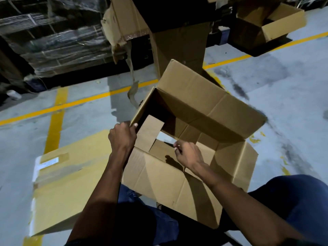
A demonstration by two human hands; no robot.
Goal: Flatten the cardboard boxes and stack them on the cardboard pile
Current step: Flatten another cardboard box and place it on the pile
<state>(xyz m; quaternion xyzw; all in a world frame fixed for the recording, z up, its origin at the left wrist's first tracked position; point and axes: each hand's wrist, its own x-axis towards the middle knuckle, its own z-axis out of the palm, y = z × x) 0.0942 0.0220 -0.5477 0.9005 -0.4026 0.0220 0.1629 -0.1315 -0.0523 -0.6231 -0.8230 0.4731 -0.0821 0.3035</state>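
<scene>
**Two hands at work inside an open cardboard box**

Two dark trouser legs (301, 201) fill the bottom of the head view, and both bare forearms reach forward from between them. Against the knees sits the open box (204, 110), tipped so its mouth faces the camera, with all four outer flaps spread. The near flap (159, 180) lies over the lap, another flap (236, 162) hangs to the right, and the far flap (188, 80) stands up behind.

The left hand (122, 137) has its fingers curled round the box's left wall edge, thumb on the inner side, gripping it. The right hand (188, 155) reaches down into the box with fingers bent at the edge of an inner bottom flap (159, 148); it seems to pinch that edge, though the fingertips are blurred. A second inner flap (149, 134) stands tilted just beside the left hand, and pale floor shows through the gap between the two.

Left of the legs a flattened box (67, 189) lies flat on the grey concrete floor (284, 86), with a white label (49, 161) near its far corner. Yellow painted lines (56, 119) cross the floor beyond it. Farther off, tall torn cardboard (177, 47) stands upright, film-wrapped stacked goods (53, 41) sit to the left, and another open carton (271, 25) rests on the floor at the upper right.
</scene>
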